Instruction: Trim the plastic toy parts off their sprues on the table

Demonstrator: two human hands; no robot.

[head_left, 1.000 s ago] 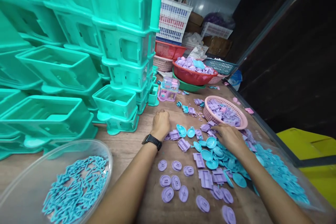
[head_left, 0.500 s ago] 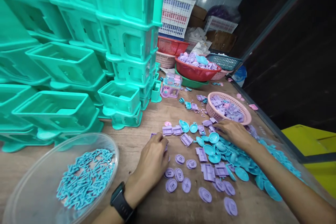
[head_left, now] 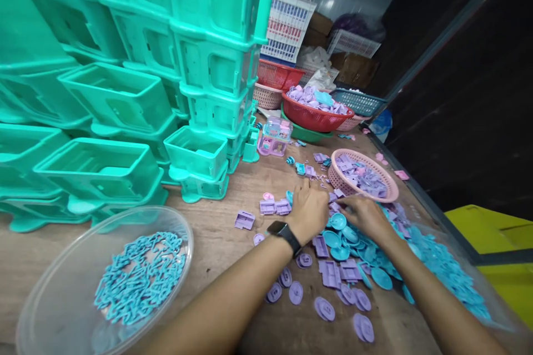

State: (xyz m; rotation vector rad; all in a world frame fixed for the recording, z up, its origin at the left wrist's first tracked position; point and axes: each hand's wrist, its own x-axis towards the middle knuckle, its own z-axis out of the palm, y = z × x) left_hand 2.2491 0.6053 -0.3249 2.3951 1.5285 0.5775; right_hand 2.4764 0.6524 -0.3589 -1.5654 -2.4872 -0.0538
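Note:
My left hand [head_left: 310, 209], a black watch [head_left: 283, 231] on its wrist, lies palm down on small plastic parts in the middle of the wooden table [head_left: 216, 249]. My right hand [head_left: 365, 217] rests just to its right, fingertips on teal round dishes [head_left: 339, 222]. Both hands' fingers curl over the parts, so what they hold is hidden. Purple rectangular pieces [head_left: 275, 207] lie left of my left hand, and one piece [head_left: 244, 220] lies alone further left. Purple oval discs [head_left: 325, 308] are spread near my forearms.
A clear bowl [head_left: 185, 236] of blue link pieces [head_left: 141, 277] sits front left. Stacked teal housings [head_left: 208, 66] fill the left side. A pink basket [head_left: 391, 195] of purple parts stands behind my hands, a red basket [head_left: 312, 118] further back. A yellow bin [head_left: 495, 233] stands at the right.
My left hand came back to the near left, left a purple rectangular piece lying alone there, then moved right beside my right hand. My right hand stayed on the teal dishes.

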